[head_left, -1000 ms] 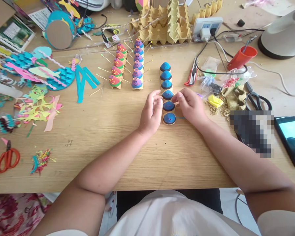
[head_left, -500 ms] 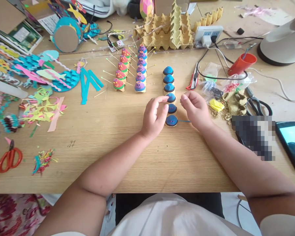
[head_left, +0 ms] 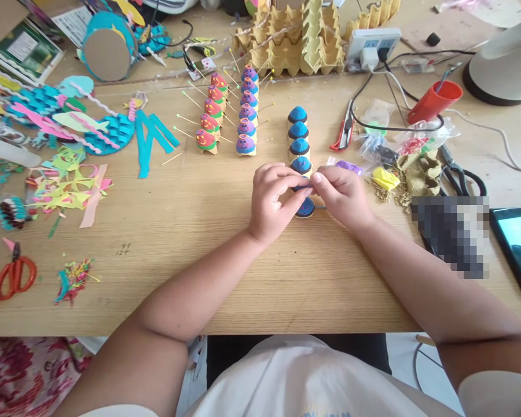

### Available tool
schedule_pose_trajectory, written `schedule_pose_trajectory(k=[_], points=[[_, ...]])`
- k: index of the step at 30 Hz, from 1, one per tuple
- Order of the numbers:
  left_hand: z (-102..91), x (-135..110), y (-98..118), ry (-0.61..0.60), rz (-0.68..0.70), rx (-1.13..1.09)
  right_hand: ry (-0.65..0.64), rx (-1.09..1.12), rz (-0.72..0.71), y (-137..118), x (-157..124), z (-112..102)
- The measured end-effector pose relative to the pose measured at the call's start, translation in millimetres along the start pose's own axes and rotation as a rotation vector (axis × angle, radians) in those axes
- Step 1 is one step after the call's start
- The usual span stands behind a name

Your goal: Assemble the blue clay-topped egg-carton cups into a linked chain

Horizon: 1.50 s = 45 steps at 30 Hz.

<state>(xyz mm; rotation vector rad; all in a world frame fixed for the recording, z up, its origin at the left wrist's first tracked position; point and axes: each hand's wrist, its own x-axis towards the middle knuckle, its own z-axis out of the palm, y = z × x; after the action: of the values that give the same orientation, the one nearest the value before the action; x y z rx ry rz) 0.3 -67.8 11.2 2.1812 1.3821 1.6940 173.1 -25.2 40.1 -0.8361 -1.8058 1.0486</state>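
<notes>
A row of egg-carton cups with blue domed tops edged in dark clay [head_left: 297, 114] runs away from me in the middle of the table. Over its near end, my left hand [head_left: 271, 197] and my right hand [head_left: 341, 194] meet at the fingertips. Both are closed in a pinch, and whatever sits between the fingers is too small to make out. They partly cover one blue cup; the nearest blue cup [head_left: 305, 207] shows small marks on top. A thin blue stick [head_left: 320, 207] pokes out beside my right hand. Behind that hand lies a purple clay packet [head_left: 348, 167].
Left of the blue row stand red-green [head_left: 206, 139] and purple-blue [head_left: 245, 145] cup rows with pins sticking out. To the right are a box cutter [head_left: 342, 133], yellow clay [head_left: 385, 178], black scissors [head_left: 462, 176], a red cup [head_left: 434, 101] and a phone [head_left: 516, 249]. Orange scissors [head_left: 15, 275] lie left.
My hands, apart before, have come together at the fingertips over the near blue cups. The purple packet behind my right hand now shows. The view has shifted slightly.
</notes>
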Motion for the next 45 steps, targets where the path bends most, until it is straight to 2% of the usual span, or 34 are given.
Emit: schedule_pose_trajectory(k=[5, 11, 19, 23, 30, 36, 45], points=[[-1.1, 0, -1, 0.007, -0.021, 0.053, -0.023, 0.039, -0.003, 0, 0, -1], [-1.7, 0, -5, 0.021, -0.008, 0.139, -0.068, 0.222, 0.086, 5, 1, 0], [-2.5, -2, -6, 0.037, -0.046, 0.09, 0.033, 0.378, 0.143, 11, 5, -2], [-1.6, -3, -7, 0.045, -0.069, 0.06, 0.017, 0.453, 0.15, 14, 5, -3], [-1.8, -3, -7, 0.055, -0.039, 0.043, 0.042, 0.377, 0.138, 17, 6, -3], [-2.0, -2, -5, 0.05, -0.046, 0.022, 0.075, 0.491, 0.175, 23, 7, -3], [-1.3, -3, -6, 0.049, -0.05, 0.025, 0.066, 0.5, 0.218, 19, 7, -3]])
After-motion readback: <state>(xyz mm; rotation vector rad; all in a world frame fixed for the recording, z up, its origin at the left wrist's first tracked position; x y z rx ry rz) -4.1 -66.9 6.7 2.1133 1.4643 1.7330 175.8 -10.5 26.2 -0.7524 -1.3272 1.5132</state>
